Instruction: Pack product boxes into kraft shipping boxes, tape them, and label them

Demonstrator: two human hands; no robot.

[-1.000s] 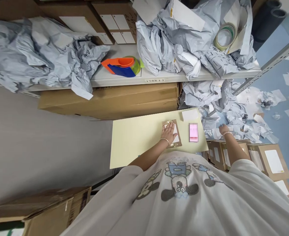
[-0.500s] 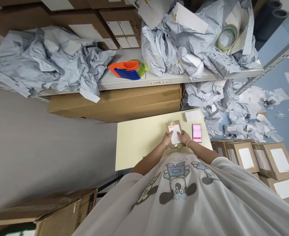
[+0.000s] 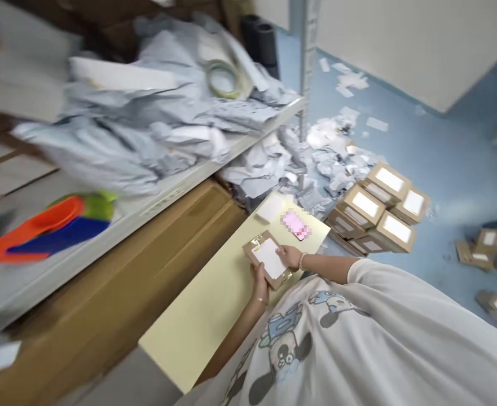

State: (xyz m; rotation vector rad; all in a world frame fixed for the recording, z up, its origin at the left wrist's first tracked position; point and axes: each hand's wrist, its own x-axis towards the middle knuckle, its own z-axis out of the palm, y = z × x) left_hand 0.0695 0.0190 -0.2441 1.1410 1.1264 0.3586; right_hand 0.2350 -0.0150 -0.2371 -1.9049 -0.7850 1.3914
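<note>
I hold a small brown cardboard box (image 3: 269, 258) with a white label on top, just above the pale yellow table (image 3: 206, 304). My left hand (image 3: 260, 283) grips its near left edge and my right hand (image 3: 290, 256) grips its right edge. A pink phone (image 3: 296, 225) lies on the table beyond the box, with a white card (image 3: 271, 207) next to it.
A shelf (image 3: 180, 183) to the left carries crumpled grey mailer bags (image 3: 146, 124), a tape roll (image 3: 223, 79) and an orange-blue tape dispenser (image 3: 40, 228). A large carton (image 3: 104, 293) sits under it. Labelled brown boxes (image 3: 375, 211) are stacked on the blue floor, amid paper scraps.
The view swung sharply to the right and is blurred. My right hand came from the floor boxes to the small box, and both hands now hold it up from the table.
</note>
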